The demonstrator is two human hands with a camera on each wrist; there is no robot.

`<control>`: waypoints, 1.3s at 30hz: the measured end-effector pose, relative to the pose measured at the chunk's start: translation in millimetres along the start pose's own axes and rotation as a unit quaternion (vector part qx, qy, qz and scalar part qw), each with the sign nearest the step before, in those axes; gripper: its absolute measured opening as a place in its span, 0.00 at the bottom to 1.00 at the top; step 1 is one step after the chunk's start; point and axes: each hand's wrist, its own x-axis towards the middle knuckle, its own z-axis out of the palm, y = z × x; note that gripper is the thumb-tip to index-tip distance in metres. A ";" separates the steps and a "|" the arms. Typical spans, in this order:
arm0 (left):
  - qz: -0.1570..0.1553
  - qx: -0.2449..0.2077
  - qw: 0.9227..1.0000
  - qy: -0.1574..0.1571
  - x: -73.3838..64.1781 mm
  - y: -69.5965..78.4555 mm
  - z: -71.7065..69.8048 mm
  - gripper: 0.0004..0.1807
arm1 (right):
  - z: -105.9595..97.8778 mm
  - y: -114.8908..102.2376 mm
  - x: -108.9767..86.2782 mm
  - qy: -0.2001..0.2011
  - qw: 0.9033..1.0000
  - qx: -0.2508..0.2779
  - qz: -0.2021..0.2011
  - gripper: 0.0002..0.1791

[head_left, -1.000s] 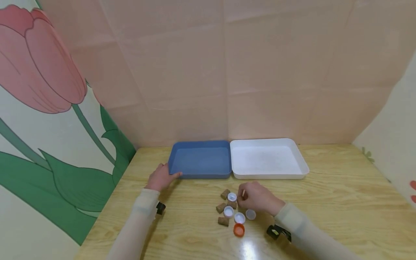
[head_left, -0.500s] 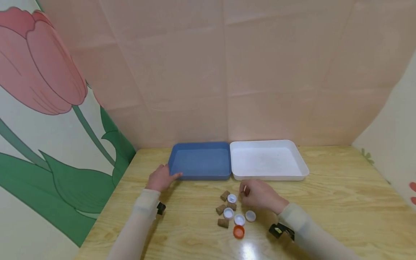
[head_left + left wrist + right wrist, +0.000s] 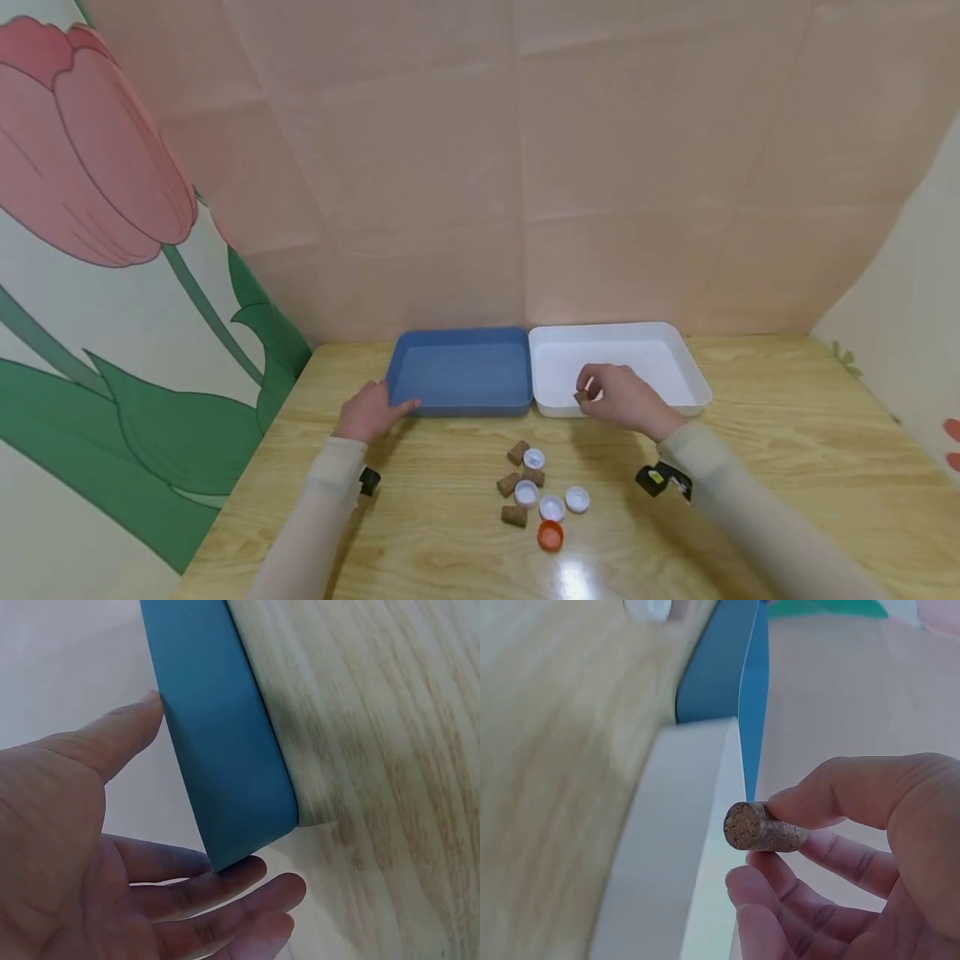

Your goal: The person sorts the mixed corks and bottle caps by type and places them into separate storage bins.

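In the head view, my right hand (image 3: pixel 624 402) is over the front part of the white tray (image 3: pixel 622 411). Its thumb and fingers pinch a brown cork (image 3: pixel 761 828), whose round end shows plainly in the right wrist view. My left hand (image 3: pixel 371 412) rests at the near left corner of the blue tray (image 3: pixel 461 412). Seen from the left wrist, the thumb touches one wall of that tray and loosely extended fingers touch around the corner. Several corks (image 3: pixel 514 516) lie on the table among white bottle caps (image 3: pixel 552 508) and one orange bottle cap (image 3: pixel 551 536).
Both trays stand side by side at the back of the wooden table (image 3: pixel 787 467), against a pinkish cloth backdrop (image 3: pixel 637 167). The corks and caps form a loose cluster in front of them. A wall with a painted tulip (image 3: pixel 97 158) borders the table on the left.
My right hand has lifted away from the cluster and moved forward and right to the white tray, with the cork in its fingers. The left hand has stayed at the blue tray.
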 end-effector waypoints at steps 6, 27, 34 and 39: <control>-0.003 0.002 1.000 -0.010 -0.9 1.6 -2.9 0.42 | -18.7 19.1 16.1 -0.010 1.000 -0.013 0.022 0.12; 0.003 -0.007 1.000 -0.002 -8.1 -1.8 -4.6 0.43 | -38.3 71.0 69.7 -0.069 0.993 -0.048 0.080 0.13; 0.006 -0.001 1.000 0.001 -8.1 -2.6 -3.4 0.43 | -33.7 87.3 76.8 -0.069 0.991 -0.059 0.098 0.11; 0.010 0.000 1.000 0.001 -8.7 -1.4 -4.6 0.44 | -33.7 85.0 75.3 -0.085 0.989 -0.076 0.096 0.10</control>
